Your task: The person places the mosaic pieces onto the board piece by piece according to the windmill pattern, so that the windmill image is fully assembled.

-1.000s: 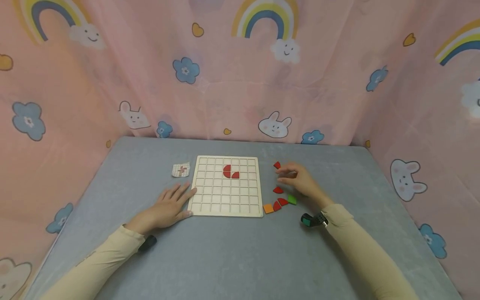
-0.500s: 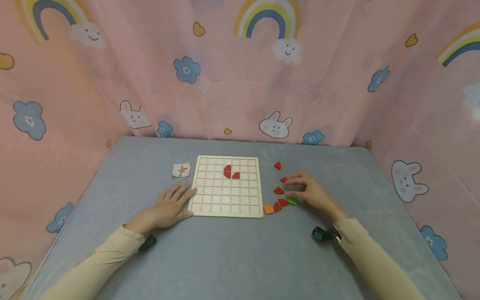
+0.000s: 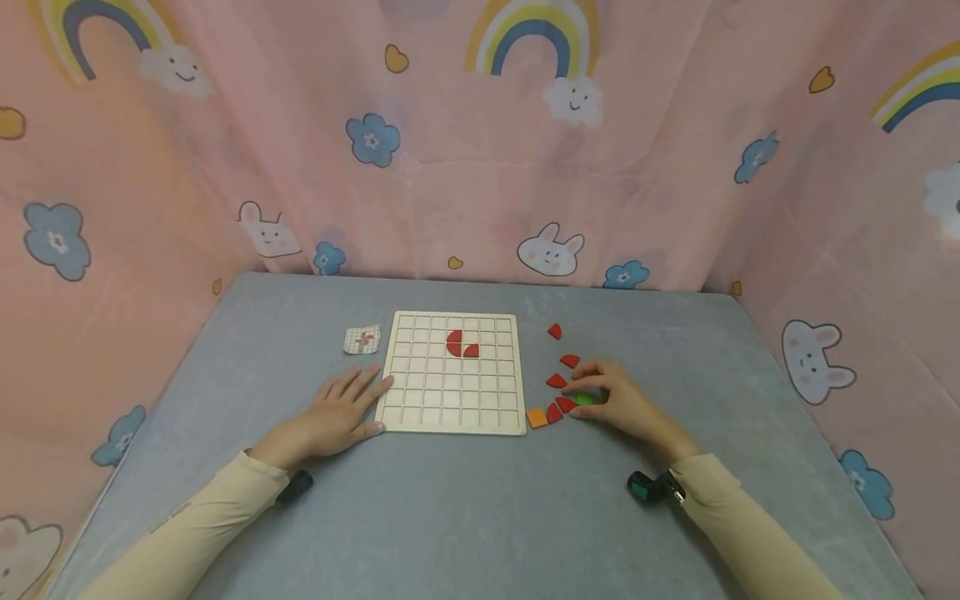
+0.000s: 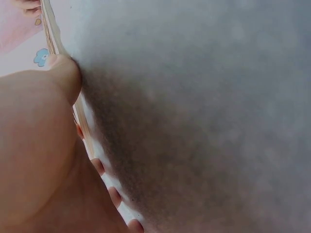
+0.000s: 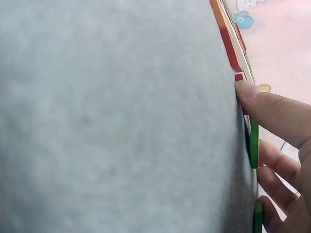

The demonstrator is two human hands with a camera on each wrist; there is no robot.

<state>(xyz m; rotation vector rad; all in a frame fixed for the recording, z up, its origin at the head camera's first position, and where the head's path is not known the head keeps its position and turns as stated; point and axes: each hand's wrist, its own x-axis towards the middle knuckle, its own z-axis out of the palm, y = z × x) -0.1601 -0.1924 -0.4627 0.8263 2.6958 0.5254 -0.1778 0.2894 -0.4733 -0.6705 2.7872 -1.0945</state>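
Note:
My left hand [image 3: 333, 421] lies with its fingers spread, resting at the left edge of a wooden grid board [image 3: 453, 400]. In the left wrist view, its thumb [image 4: 65, 75] is against the board's edge. My right hand [image 3: 626, 404] reaches low over loose pieces right of the board. Its thumb touches the edge of a red quarter-circle tile [image 5: 244, 109]; the index fingertip is apart from the thumb, above that tile in the head view. A green tile [image 3: 585, 399] lies between thumb and index finger. Another green tile [image 5: 258, 218] shows by the other fingers.
Several red pieces [image 3: 454, 342] sit in the board's upper cells. An orange square tile [image 3: 537, 417] lies at the board's lower right corner. More red quarter-circles [image 3: 555, 332] lie farther back. A small pattern card [image 3: 362, 340] lies left of the board. Patterned pink cloth surrounds the table.
My right hand has moved nearer to me from the farthest red tile, down to the red and green tiles. A red tile beneath it has come into sight. My left hand has stayed still.

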